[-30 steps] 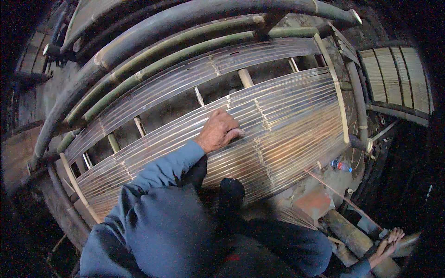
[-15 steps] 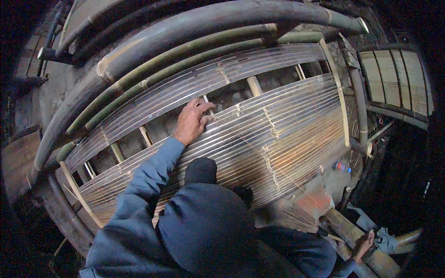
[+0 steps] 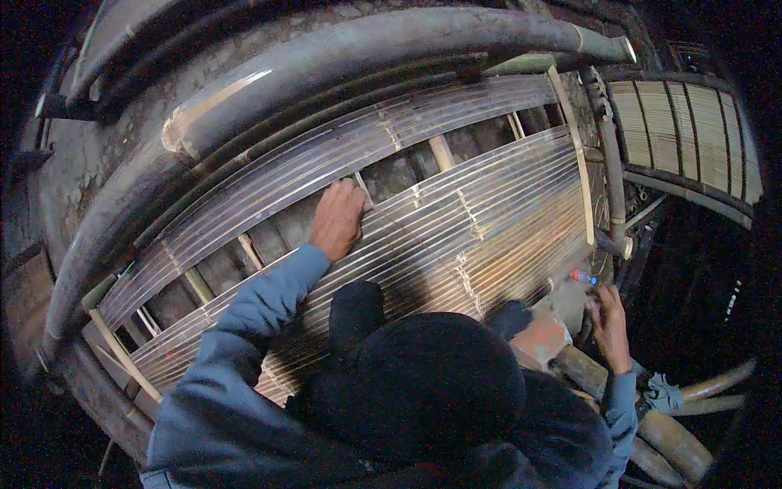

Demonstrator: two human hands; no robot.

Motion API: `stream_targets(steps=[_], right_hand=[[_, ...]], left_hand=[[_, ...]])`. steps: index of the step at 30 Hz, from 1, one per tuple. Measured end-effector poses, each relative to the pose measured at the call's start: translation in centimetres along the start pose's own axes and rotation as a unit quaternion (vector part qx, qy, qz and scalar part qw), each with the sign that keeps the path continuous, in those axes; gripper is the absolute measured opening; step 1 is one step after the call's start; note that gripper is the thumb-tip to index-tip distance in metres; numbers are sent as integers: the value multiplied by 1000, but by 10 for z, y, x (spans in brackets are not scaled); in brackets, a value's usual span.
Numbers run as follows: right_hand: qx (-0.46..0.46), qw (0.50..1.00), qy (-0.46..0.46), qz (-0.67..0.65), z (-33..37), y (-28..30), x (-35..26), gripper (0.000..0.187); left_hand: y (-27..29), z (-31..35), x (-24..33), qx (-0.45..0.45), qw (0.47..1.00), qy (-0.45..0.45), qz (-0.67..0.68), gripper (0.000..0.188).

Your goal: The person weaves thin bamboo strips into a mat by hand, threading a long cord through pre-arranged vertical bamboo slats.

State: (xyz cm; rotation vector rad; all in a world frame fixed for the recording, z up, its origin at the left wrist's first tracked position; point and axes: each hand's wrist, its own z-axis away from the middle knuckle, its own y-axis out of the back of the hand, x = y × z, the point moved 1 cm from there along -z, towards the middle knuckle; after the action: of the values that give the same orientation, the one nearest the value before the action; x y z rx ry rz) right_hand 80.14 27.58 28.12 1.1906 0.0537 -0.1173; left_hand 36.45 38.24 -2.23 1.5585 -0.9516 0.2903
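A wide panel of thin pale bamboo slats [image 3: 521,212] lies across a bamboo frame, tied crosswise with rows of knotted cord [image 3: 467,216]. My left hand [image 3: 340,220] rests at the panel's far edge, its fingers curled beside a narrow upright strip [image 3: 362,189]. What it grips is hidden beneath the fingers. At the right, my right hand [image 3: 611,330] is raised beyond the panel's near corner, fingers bent toward the thumb. Anything between them is too small to make out. Dark clothing covers the panel's near middle.
A thick bamboo pole [image 3: 342,61] curves along the far side, in front of a second slat strip [image 3: 269,196]. A small bottle [image 3: 582,276] lies near my right hand. Close by are a reddish slab [image 3: 542,336], bamboo poles [image 3: 672,444], a grey cloth [image 3: 661,393] and another slatted panel [image 3: 692,130].
My right hand has risen from the lower right toward the bottle. My left hand stays at the panel's far edge, its fingers now more curled over. The view has shifted slightly.
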Motion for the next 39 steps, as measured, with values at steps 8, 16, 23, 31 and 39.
stream_targets(steps=[8, 16, 23, 31, 39], right_hand=[[-41, 995, 4, -90, -53, -53, 42, 19], [110, 979, -170, 5, -51, -156, 290, 39], [195, 967, -103, -127, -71, -196, 311, 54], [206, 978, -18, -6, -6, -318, 292, 49], [-32, 777, -211, -593, -39, -142, 357, 20]], left_hand=[[101, 95, 4, 184, 965, 157, -98, 10], [228, 177, -10, 235, 907, 338, -82, 43], [184, 35, 80, -96, 966, 223, -87, 45], [92, -179, 189, -386, 906, -23, -170, 35], [-73, -289, 226, -291, 930, -166, -151, 52]])
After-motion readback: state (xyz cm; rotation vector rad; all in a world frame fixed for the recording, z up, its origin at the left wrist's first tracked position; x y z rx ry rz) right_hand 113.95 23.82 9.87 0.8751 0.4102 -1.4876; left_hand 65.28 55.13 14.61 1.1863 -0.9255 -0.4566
